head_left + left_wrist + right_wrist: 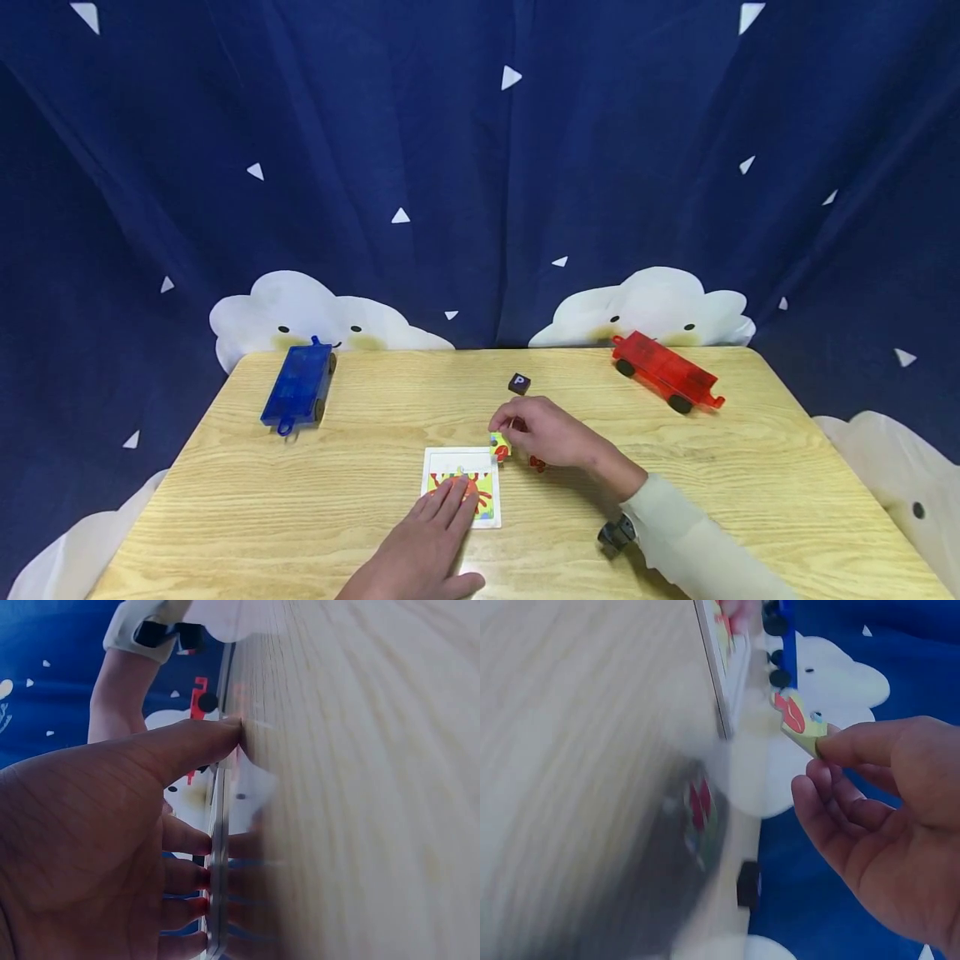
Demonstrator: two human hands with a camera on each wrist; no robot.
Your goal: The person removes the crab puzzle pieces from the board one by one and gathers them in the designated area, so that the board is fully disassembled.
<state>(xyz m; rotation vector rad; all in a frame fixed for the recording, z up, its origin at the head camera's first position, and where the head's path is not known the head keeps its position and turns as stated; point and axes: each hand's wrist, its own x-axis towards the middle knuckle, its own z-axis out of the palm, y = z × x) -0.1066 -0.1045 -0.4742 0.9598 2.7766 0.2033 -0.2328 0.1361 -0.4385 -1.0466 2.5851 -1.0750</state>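
My left hand [431, 533] lies flat, its straight fingers resting on a white-framed puzzle board [487, 523] with a red and yellow picture. In the left wrist view the fingertips [196, 906] press along the board's edge, and the thumb [202, 741] is spread apart. My right hand [543, 433] pinches a small yellow puzzle piece [498, 444] with a red claw shape on it, beside the board's upper right corner. In the right wrist view the puzzle piece [799, 720] is tilted between thumb and fingers, above the table. The upper part of the board's recess shows white.
A small red-marked thing [537, 463] lies under my right hand. Behind that hand sits a dark block [519, 383] lettered P. A blue toy wagon [298, 385] stands at back left and a red toy wagon [666, 368] at back right. A dark blue curtain [465, 150] hangs behind the table.
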